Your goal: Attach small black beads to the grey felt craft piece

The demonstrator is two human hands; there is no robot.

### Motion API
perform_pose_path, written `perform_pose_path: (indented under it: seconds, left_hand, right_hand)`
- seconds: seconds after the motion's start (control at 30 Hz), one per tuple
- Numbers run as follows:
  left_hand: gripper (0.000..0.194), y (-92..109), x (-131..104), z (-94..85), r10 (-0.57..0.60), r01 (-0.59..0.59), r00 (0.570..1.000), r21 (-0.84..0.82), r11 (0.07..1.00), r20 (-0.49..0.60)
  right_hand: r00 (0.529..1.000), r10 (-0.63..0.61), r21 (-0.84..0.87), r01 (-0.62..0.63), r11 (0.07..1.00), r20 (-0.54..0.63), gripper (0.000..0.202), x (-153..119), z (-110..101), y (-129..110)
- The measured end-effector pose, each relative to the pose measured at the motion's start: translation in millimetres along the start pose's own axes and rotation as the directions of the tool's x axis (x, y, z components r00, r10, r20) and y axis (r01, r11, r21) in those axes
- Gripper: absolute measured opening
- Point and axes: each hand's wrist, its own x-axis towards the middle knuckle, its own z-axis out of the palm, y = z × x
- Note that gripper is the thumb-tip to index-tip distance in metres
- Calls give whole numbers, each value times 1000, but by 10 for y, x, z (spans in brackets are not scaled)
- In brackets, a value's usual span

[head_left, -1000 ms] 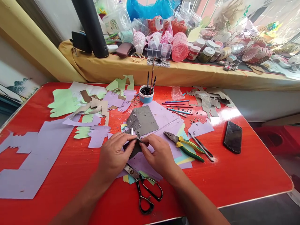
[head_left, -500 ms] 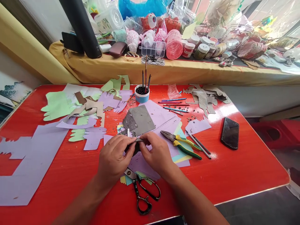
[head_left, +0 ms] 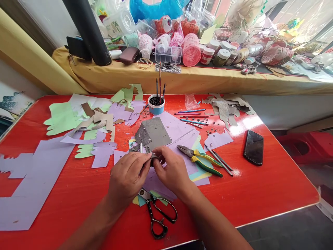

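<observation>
I have both hands together over the middle of the red desk, toward its near edge, pinching one small dark grey piece between them: my left hand closes its thumb and fingertips on the piece's left end, and my right hand closes on its right end, fingers curled tight, so most of the piece is hidden and I cannot tell its exact shape. Under my hands lie lilac paper sheets, and just beyond my fingertips a larger grey sheet rests on them. Black-handled scissors lie at the near edge, just below my wrists, blades shut. Just beside my right hand, toward the desk's right edge, lie pliers with yellow and green grips, and two thin dark rods lie next to them. A black phone lies face up near the right edge, well apart from my hands. Toward the far edge stands a small blue-and-white cup holding brushes upright, with coloured pencils to its right and grey cut-outs near the far right corner. Green and lilac paper offcuts cover the left half of the desk
</observation>
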Motion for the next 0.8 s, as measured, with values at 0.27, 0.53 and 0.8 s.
perform_pose_path:
  seconds: [0.27, 0.53, 0.8]
  left_hand:
    - [13, -7, -22, 44, -43, 41, 999, 71, 997, 29]
    - [14, 11, -44, 76, -227, 237, 969, -102, 966, 102]
    - [24, 10, -77, 80, -399, 434, 895, -179, 883, 200]
  right_hand:
    - [998, -6, -171, 17, 985, 65, 14, -6, 8, -10]
    - [994, 97, 29, -99, 995, 57, 14, -3, 26, -2]
    - [990, 136, 124, -141, 982, 47, 15, 3, 16, 10]
